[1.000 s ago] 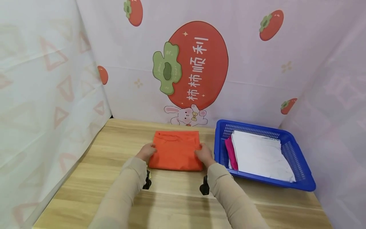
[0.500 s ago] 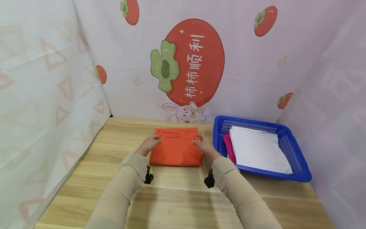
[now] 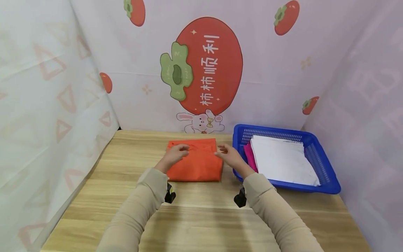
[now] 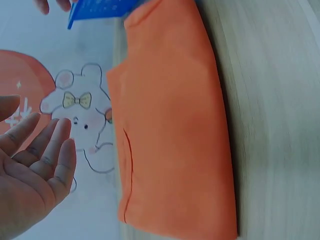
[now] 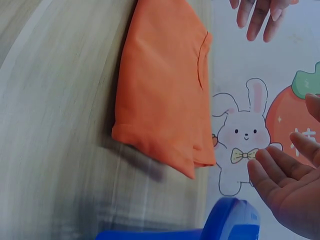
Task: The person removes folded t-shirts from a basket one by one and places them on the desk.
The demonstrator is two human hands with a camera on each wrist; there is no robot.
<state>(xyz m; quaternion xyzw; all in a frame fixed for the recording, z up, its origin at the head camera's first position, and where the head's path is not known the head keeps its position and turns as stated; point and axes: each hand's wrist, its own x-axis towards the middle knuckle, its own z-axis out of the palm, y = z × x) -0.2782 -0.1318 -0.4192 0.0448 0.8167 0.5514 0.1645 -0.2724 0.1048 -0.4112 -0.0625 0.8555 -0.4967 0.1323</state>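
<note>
A folded orange garment lies flat on the wooden table, a neat rectangle with a seam line near its far edge. Above its left part my left hand hovers, fingers relaxed and holding nothing. My right hand is raised by the garment's right edge, also with nothing in it. In the left wrist view the left palm and loosely bent fingers stand apart from the orange cloth. The right wrist view has the right hand clear of the cloth, with one corner of it sticking out.
At the right stands a blue plastic basket with perforated walls. Folded white cloth and a strip of bright pink cloth lie in it. Printed fabric hangs behind the wooden table and along its sides.
Both hands have let go of the orange garment's sides and lifted. The left hand has shifted rightward over the cloth, the right hand slightly outward. The garment stays on the table.
</note>
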